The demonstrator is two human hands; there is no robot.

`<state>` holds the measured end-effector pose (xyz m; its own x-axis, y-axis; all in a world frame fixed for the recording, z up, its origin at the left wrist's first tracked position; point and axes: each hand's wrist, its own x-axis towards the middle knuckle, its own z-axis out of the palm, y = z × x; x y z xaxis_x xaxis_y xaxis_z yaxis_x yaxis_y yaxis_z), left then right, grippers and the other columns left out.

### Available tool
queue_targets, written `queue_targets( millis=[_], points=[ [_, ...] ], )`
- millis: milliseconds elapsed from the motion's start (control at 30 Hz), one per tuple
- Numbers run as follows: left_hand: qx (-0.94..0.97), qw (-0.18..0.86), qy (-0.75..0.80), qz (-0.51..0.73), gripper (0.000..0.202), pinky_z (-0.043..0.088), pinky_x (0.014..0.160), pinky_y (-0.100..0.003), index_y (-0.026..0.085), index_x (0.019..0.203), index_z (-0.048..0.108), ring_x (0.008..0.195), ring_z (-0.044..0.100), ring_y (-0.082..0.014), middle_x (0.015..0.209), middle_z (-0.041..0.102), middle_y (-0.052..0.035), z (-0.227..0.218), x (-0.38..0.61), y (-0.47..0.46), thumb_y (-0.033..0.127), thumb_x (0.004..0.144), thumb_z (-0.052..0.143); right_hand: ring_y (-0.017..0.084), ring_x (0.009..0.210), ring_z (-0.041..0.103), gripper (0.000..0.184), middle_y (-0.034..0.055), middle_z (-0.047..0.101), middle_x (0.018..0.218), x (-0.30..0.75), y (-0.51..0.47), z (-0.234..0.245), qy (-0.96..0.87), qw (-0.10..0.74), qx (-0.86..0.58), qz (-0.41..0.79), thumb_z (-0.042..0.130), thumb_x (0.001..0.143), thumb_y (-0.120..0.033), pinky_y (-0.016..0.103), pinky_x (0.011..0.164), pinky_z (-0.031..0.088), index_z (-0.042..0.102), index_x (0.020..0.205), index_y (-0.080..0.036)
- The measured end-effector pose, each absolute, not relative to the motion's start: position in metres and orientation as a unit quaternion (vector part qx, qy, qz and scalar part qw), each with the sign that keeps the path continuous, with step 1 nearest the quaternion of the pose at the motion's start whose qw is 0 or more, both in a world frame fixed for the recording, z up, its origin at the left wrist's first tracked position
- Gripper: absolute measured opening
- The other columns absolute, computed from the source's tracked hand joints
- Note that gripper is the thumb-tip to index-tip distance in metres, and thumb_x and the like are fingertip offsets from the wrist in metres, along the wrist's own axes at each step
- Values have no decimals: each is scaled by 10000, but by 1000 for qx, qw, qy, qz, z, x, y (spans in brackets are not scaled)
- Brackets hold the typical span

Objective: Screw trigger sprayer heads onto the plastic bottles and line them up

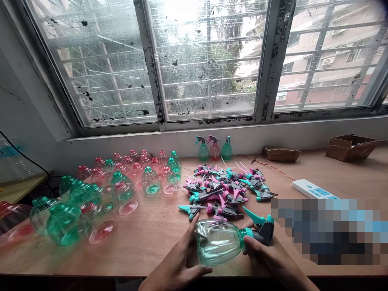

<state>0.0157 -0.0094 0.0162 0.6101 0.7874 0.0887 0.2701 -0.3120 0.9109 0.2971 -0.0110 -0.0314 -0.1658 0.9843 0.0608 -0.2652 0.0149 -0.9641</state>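
A clear green spray bottle (218,241) lies on its side in the air above the table's front edge, between my two hands. Its grey and teal trigger head (264,231) sits at the bottle's neck, pointing right. My left hand (185,258) cups the bottle's base, thumb below and fingers behind. With thumb and fingers, my right hand (268,254) grips the teal collar at the neck; some of its fingers are hidden. Just beyond the bottle is a heap of loose pink, teal and grey trigger heads (226,188) with thin tubes.
Several headless green bottles (63,226) and pink-tinted bottles (98,226) stand at left. Three bottles with trigger heads (214,149) stand by the wall. At right are a white power strip (313,189), a flat brown package (281,153) and an open carton (348,148). A blurred patch covers the right front.
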Motion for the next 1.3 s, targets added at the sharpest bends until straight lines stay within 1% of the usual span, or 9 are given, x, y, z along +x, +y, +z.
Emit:
queue_targets(
  millis=[100,233,433,500,600,767,900,1067,1300],
  points=[
    [761,475,346,274,1195,219,1283,-513,384,1613,-65,1557,275,-314,1720,223,-36,17,16,-9,32,794,732,142,536,494,439,-6,690,646,297,-12,-30,-478,526,-375,595,798,802,-565,277,516,310,600,984,-218],
    [769,466,350,264,1225,173,1290,-524,393,1609,-54,1589,144,-328,1742,92,8,17,15,-8,43,768,766,143,538,501,440,-9,698,638,297,-12,-33,-480,527,-379,590,797,807,-557,287,532,312,592,994,-216],
    [783,430,386,231,1221,140,1295,-532,398,1610,-11,1594,92,-336,1741,61,30,20,14,-7,74,752,796,169,590,551,423,-11,706,653,297,-12,-34,-474,530,-381,591,806,803,-547,304,570,332,597,985,-227],
    [780,429,391,233,1225,138,1299,-513,400,1611,-5,1598,76,-320,1741,67,39,21,15,-8,57,747,792,183,624,574,425,-9,709,656,297,-12,-33,-474,531,-380,590,812,795,-552,313,597,350,605,974,-227],
    [774,433,388,250,1232,150,1300,-497,425,1608,-1,1593,135,-305,1737,117,41,21,16,-8,46,747,795,183,632,573,428,-6,713,656,297,-12,-31,-475,531,-384,587,810,794,-560,310,602,353,615,970,-223],
    [775,425,377,277,1171,171,1292,-499,419,1612,-7,1584,178,-308,1733,158,22,13,16,-7,85,801,770,166,606,560,428,-10,718,653,297,-13,-31,-473,529,-388,588,816,790,-557,297,589,342,618,968,-222],
    [773,439,371,268,1225,155,1291,-513,408,1612,-23,1583,173,-325,1727,196,8,7,14,-4,76,764,795,154,572,551,429,-28,704,638,296,-13,-30,-463,534,-380,596,821,783,-559,284,559,328,613,975,-236],
    [783,431,369,253,1182,116,1292,-545,390,1617,10,1594,52,-352,1741,88,15,15,14,-5,112,783,799,174,592,569,432,-15,711,647,295,-13,-28,-464,538,-387,588,829,775,-556,298,579,345,620,970,-232],
    [788,413,380,253,1152,126,1299,-533,410,1614,38,1598,68,-328,1741,97,21,22,16,-9,93,801,791,196,619,570,424,-13,694,643,294,-13,-28,-458,542,-388,587,835,762,-551,321,614,371,635,951,-229]
  ],
)
